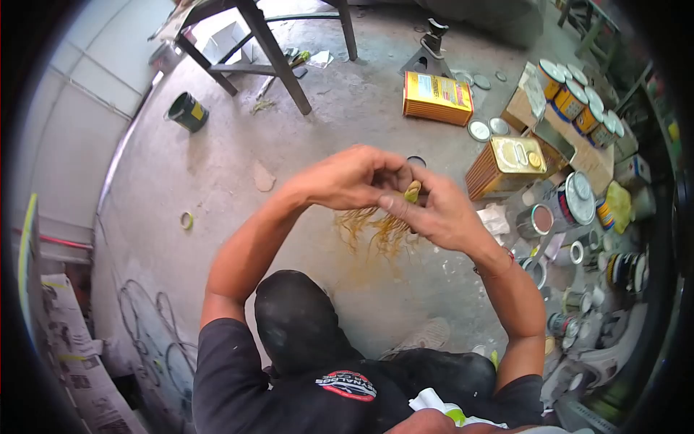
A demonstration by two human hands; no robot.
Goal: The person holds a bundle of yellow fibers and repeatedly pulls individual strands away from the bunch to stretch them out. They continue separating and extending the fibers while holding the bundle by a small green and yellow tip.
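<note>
Both my hands are raised in front of me over the concrete floor, meeting around a bundle of yellowish-brown strands [372,230]. A twisted, greenish-yellow end of the bundle [413,191] pokes up between my fingers. My left hand [354,177] curls over from the left, its fingers partly hidden behind the bundle. From the right, my right hand [437,210] is closed around it, thumb across the front. Loose wavy ends hang toward my body. A dark round rim [416,160] peeks out just behind my hands.
A yellow-and-red thinner can [437,98] lies ahead; a large square tin [517,155] stands to the right. Several paint cans [578,199] crowd the right side. At left are a dark bucket [189,112], a tape roll [187,220] and a wooden stand [271,50].
</note>
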